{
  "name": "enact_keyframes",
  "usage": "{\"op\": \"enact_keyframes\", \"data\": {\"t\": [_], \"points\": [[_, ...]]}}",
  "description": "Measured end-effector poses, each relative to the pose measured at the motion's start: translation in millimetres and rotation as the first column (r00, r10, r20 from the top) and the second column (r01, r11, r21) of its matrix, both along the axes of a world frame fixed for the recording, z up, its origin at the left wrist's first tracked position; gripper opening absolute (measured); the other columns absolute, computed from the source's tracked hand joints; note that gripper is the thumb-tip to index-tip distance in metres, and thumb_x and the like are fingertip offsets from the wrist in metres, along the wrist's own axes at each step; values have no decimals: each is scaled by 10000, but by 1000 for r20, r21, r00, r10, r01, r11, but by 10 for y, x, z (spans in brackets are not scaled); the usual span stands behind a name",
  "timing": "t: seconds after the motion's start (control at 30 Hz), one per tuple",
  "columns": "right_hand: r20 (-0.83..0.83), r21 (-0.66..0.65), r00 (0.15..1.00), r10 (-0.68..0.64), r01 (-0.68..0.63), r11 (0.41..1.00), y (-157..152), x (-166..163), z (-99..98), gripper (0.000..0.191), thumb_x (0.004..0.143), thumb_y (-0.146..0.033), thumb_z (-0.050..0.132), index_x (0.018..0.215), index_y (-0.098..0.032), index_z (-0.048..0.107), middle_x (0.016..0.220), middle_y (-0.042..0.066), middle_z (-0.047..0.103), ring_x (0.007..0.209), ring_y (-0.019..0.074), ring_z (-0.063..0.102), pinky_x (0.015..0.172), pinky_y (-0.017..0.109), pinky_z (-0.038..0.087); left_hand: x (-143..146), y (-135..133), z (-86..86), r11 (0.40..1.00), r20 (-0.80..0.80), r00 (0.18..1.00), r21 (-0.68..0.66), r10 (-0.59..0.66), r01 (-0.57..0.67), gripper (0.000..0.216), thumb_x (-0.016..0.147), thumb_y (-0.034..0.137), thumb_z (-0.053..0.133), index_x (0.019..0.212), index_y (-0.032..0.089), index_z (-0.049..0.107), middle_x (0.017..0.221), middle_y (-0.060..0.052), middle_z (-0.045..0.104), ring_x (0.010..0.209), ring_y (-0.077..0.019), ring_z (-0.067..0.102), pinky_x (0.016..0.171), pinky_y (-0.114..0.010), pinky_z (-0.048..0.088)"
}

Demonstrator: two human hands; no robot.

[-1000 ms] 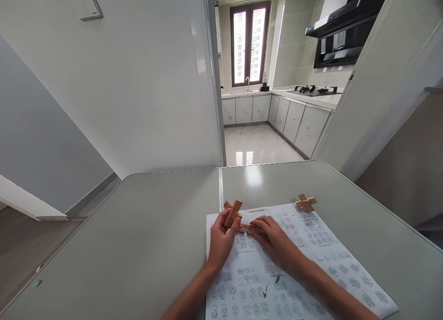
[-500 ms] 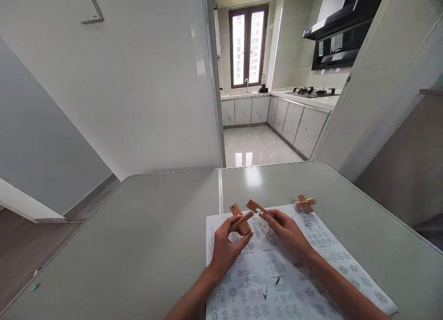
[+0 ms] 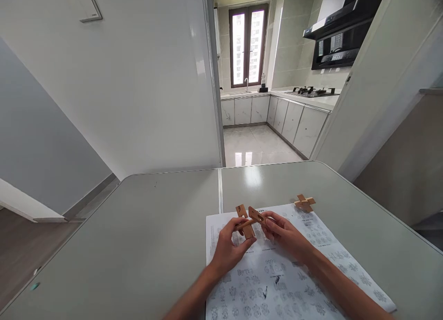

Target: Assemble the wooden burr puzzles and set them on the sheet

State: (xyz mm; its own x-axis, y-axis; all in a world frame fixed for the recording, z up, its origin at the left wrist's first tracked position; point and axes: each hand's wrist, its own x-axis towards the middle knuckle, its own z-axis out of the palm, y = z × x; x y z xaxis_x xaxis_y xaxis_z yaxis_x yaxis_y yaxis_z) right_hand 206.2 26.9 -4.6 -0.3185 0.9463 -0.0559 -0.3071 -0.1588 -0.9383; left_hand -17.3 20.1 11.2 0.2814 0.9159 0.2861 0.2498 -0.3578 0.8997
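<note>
My left hand (image 3: pixel 228 244) is closed on two crossed wooden puzzle pieces (image 3: pixel 248 231). One is a flat piece with a dark mark near its top, the other a narrower piece passing through or across it. In my right hand (image 3: pixel 282 230) a slotted wooden puzzle piece (image 3: pixel 255 214) is pinched between thumb and fingers. Its slot lies at the end of the narrow piece; whether the piece has entered it I cannot tell. Below both hands spreads a printed sheet (image 3: pixel 273 287) covered with small diagrams.
An assembled wooden cross (image 3: pixel 305 203) rests at the sheet's far right corner. The grey table (image 3: pixel 145 241) has a seam (image 3: pixel 220 191) running away from me. Beyond its far edge a doorway opens to a kitchen with white cabinets (image 3: pixel 294 121). A small green object (image 3: pixel 35 286) is at far left.
My hands have come closer together. The slotted piece has turned and moved down onto the end of the narrow piece, and the left-hand pieces have shifted slightly right.
</note>
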Motion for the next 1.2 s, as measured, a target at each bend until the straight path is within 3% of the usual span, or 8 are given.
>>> {"op": "enact_keyframes", "data": {"t": [0.27,0.53,0.73,0.87,0.97,1.07,1.2], "points": [[22,-34,999,-30,30,999,13,12,-34,500,846,-636,762,1103,-215,683,738,-23,526,635,144,435,667,294,402,3,4,5,984,131,988,-150,-77,97,433,828,309,814,1214,244,630,1262,-84,717,1164,-270,680,1064,-422,504],[21,-33,999,34,-33,999,-14,-11,2,450,882,-619,739,1065,-210,695,736,-22,543,616,128,423,613,279,358,-2,-18,3,969,193,973,-184,-128,164,427,864,357,789,1235,247,608,1254,-108,700,1166,-282,663,1045,-436,504],[-11,-69,997,76,-77,995,-20,-56,-57,452,885,-617,741,1073,-215,656,766,-24,580,576,110,460,587,275,354,22,-35,5,953,245,958,-222,-151,207,387,1016,520,556,1254,214,562,1230,-131,685,1063,-249,685,945,-415,554],[-49,-64,990,132,-135,989,-12,-75,-119,442,891,-610,740,1065,-217,635,732,-36,575,562,107,484,577,273,348,42,-37,-13,954,224,963,-223,-150,201,361,1030,530,524,1215,222,559,1187,-117,699,1083,-250,683,953,-409,550],[-40,-69,990,133,-135,988,-11,-77,-144,446,893,-611,737,1053,-209,627,702,-41,565,556,110,483,574,271,338,41,-43,-29,956,238,960,-213,-151,203,426,1039,518,517,1362,246,459,1170,-102,699,1056,-235,694,958,-406,540],[-37,-79,992,124,-127,989,-10,-58,-142,435,900,-590,742,1051,-197,633,699,-40,559,567,109,467,594,273,345,30,-43,-36,951,245,958,-227,-152,209,630,1046,487,527,1564,266,245,1136,-96,710,1031,-231,702,943,-400,532],[-50,-87,992,120,-124,989,-16,-37,-106,425,888,-585,759,1023,-199,642,672,-49,530,571,107,416,591,266,318,17,-31,-31,942,223,960,-246,-172,226,678,1026,496,563,1595,257,282,1116,-109,723,941,-236,726,884,-388,548]]}}
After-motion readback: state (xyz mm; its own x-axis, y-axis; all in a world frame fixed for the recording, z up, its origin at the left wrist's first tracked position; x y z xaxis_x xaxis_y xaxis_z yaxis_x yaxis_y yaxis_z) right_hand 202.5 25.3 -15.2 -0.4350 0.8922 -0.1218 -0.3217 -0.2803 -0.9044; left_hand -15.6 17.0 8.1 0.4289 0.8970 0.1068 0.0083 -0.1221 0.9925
